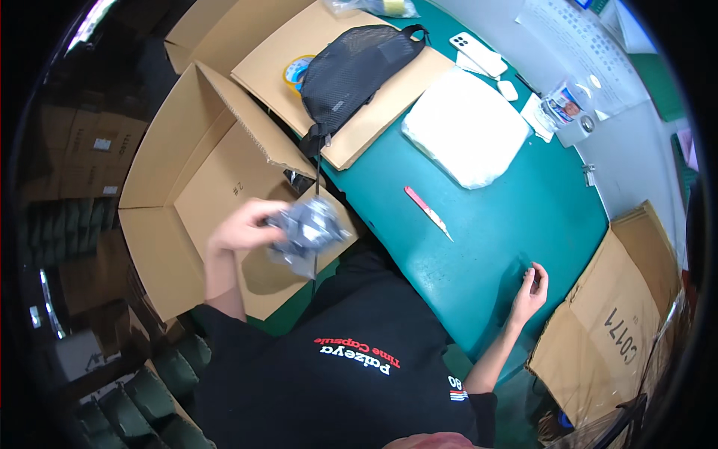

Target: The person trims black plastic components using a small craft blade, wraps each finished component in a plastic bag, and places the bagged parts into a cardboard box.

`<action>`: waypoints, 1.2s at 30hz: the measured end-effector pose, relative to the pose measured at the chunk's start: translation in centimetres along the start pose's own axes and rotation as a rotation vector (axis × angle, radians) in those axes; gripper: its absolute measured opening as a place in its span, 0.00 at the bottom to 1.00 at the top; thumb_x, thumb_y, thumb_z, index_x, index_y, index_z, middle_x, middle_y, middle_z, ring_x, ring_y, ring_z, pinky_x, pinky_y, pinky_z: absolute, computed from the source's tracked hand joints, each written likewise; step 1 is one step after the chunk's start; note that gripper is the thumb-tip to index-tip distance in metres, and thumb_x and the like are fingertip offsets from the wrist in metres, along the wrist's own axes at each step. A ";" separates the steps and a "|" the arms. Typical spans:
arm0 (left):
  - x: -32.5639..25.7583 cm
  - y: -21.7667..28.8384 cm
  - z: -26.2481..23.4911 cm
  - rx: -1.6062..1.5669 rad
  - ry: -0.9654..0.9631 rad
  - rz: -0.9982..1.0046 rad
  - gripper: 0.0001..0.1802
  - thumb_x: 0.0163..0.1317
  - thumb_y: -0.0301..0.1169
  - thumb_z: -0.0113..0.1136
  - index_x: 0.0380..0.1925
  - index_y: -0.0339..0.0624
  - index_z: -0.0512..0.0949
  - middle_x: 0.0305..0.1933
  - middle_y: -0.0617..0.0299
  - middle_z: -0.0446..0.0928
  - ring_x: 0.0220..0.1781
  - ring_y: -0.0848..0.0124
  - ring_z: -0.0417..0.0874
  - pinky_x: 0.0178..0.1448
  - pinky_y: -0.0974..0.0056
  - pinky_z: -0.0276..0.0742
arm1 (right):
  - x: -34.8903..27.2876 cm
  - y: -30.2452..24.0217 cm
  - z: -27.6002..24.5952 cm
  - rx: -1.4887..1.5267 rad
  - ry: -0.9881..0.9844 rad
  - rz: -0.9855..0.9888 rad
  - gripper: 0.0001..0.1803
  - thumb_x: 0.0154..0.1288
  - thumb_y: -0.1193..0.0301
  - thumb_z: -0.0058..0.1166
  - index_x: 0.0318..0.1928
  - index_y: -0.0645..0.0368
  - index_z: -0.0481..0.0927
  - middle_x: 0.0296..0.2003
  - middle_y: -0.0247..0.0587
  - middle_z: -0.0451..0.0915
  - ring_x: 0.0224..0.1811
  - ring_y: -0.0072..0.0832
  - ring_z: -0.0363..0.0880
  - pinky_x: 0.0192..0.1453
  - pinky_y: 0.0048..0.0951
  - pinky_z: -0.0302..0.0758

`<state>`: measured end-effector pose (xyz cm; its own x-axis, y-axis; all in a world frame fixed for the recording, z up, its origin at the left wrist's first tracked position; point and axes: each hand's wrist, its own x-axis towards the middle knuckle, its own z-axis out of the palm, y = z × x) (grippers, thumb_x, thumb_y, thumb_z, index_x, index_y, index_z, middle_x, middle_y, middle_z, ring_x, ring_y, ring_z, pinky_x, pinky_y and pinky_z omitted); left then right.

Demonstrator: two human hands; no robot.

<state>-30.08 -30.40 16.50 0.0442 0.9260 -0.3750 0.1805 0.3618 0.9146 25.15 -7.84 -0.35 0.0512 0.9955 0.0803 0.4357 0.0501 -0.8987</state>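
The left of a person's two hands, the left hand (250,226), clasps a blurred grey plastic-wrapped bundle (308,230) above an open carton (153,239) at left. The right hand (529,295) curls its fingers at the green counter's (508,224) near right; whether it holds anything cannot be told. Beyond lie a red-handled knife (424,206), a white package (471,127) and, far left, a black mesh bag (355,71).

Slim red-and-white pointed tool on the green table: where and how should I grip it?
Probably the red end, pinched from above across its narrow width, coming from the left: the tool lies flat, its pale pointed end facing lower right, away from that side.
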 end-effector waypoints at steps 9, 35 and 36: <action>-4.5 -12.8 -9.3 0.020 0.395 -0.560 0.23 0.71 0.50 0.63 0.57 0.47 0.81 0.42 0.67 0.86 0.34 0.79 0.87 0.24 0.70 0.83 | 2.1 -0.3 2.9 -0.049 -0.038 -0.065 0.08 0.77 0.74 0.55 0.49 0.64 0.84 0.41 0.32 0.82 0.36 0.14 0.74 0.38 0.19 0.72; 4.6 -14.2 -4.5 0.078 0.337 -0.770 0.43 0.71 0.55 0.51 0.80 0.55 0.50 0.75 0.44 0.65 0.51 0.49 0.87 0.28 0.52 0.90 | 1.6 -1.5 4.4 -0.027 -0.050 -0.066 0.07 0.75 0.75 0.57 0.48 0.63 0.85 0.39 0.33 0.83 0.38 0.17 0.79 0.42 0.21 0.77; 5.8 -13.7 -4.3 0.199 0.308 -0.803 0.44 0.71 0.57 0.49 0.81 0.55 0.48 0.78 0.42 0.62 0.56 0.47 0.85 0.29 0.51 0.91 | 1.6 -1.6 4.4 -0.044 -0.040 -0.065 0.07 0.75 0.74 0.58 0.47 0.63 0.85 0.40 0.33 0.84 0.39 0.19 0.80 0.42 0.22 0.77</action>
<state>-36.57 -29.50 2.42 -0.4311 0.3985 -0.8095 0.2120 0.9168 0.3385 20.58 -5.98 -0.69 -0.0142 0.9927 0.1196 0.4757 0.1119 -0.8725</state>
